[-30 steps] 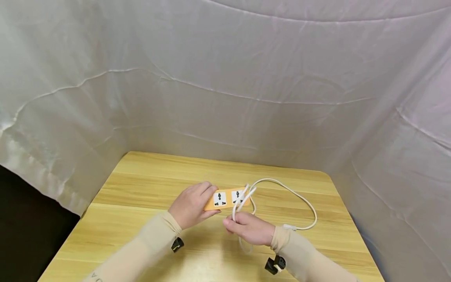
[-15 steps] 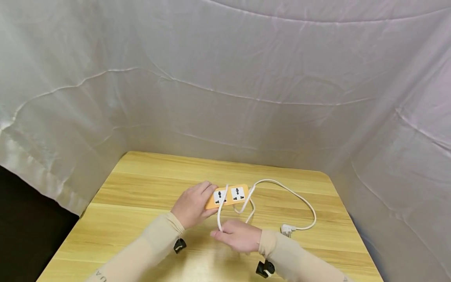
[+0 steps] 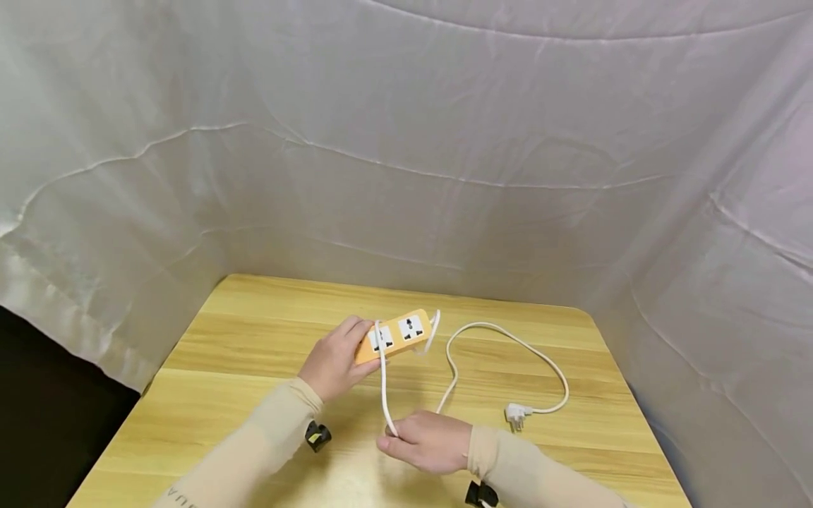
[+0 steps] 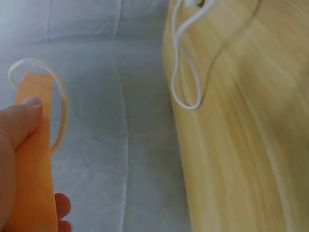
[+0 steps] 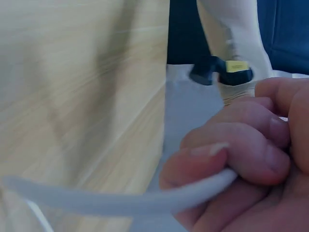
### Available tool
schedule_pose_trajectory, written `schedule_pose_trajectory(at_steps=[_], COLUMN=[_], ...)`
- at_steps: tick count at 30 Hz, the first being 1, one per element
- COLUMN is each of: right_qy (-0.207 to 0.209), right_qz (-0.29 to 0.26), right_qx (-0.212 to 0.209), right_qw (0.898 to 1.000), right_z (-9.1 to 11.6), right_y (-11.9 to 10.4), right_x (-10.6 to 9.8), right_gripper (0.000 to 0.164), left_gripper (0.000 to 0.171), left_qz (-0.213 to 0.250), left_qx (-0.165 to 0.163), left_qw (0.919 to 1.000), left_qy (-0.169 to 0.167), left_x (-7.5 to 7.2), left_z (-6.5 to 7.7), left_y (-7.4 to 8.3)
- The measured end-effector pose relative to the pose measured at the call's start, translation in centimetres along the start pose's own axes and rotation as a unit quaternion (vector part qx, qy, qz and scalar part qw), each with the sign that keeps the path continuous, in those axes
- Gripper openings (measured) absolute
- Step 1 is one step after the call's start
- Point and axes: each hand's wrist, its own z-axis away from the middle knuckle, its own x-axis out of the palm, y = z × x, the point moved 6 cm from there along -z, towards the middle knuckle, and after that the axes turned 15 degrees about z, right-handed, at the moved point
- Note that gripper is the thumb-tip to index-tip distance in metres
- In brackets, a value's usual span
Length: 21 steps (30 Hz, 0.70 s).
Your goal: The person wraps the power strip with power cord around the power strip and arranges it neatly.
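My left hand (image 3: 332,361) grips the left end of an orange power strip (image 3: 396,336), which tilts with its right end raised. Two white sockets face up on it. A white power cord (image 3: 384,395) leaves the strip's right end, loops round behind and crosses over the left socket. From there it runs down to my right hand (image 3: 430,442), whose curled fingers hold it. In the right wrist view the cord (image 5: 106,204) comes out between fingers and thumb. The left wrist view shows the thumb along the strip's orange side (image 4: 35,174), fingers wrapped underneath.
The cord's far stretch curves across the wooden table (image 3: 254,416) to a white plug (image 3: 516,413) lying right of my right hand. Grey cloth (image 3: 406,212) hangs behind the table and along its sides. Black wrist cameras (image 3: 317,436) sit below the sleeves.
The strip has shifted left and away, its right end tipping up. My right hand has drawn the cord left and nearer, across the left socket. The plug has come out from behind the right wrist.
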Motion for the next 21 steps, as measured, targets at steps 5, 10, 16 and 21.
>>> schedule_pose_trajectory(at_steps=[5, 10, 16, 21], right_qy=[0.002, 0.001, -0.039, -0.066], right_qz=[-0.021, -0.041, -0.138, -0.157], right_qx=[-0.007, -0.003, 0.023, 0.050], right_qw=[1.000, 0.999, 0.989, 0.984], right_z=[0.2, 0.1, 0.2, 0.3], right_y=[1.1, 2.3, 3.5, 4.7], right_x=[1.1, 1.9, 3.1, 3.3], right_gripper=[0.038, 0.036, 0.034, 0.038], left_gripper=[0.060, 0.061, 0.059, 0.060], left_qz=[0.034, 0.062, 0.106, 0.118], left_qx=[0.015, 0.029, 0.095, 0.152], left_qw=[0.9990, 0.9972, 0.9897, 0.9811], left_qy=[0.025, 0.029, 0.012, -0.019], left_x=[-1.1, -1.7, -1.8, -1.6], left_z=[-0.4, -0.5, -0.3, 0.1], left_y=[0.7, 1.7, 4.0, 5.7])
